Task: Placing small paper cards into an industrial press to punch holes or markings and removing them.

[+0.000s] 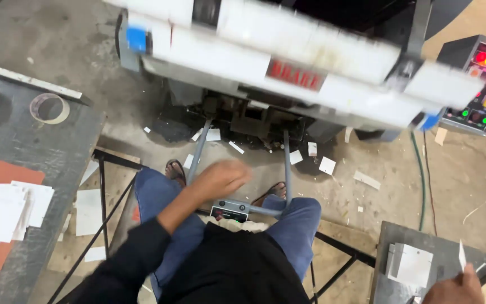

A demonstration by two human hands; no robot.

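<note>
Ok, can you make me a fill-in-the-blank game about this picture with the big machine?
1. The person's trousers, blue denim jeans, are ____ in colour.
2. The round roll of clear tape lies on the grey ____ at the left.
3. The right hand holds a small white ____.
4. The left hand hangs above the person's ____.

Missing words: blue; table; card; knees

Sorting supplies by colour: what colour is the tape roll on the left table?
Pale beige, almost translucent tape roll, lying on the grey table; head view.
</note>
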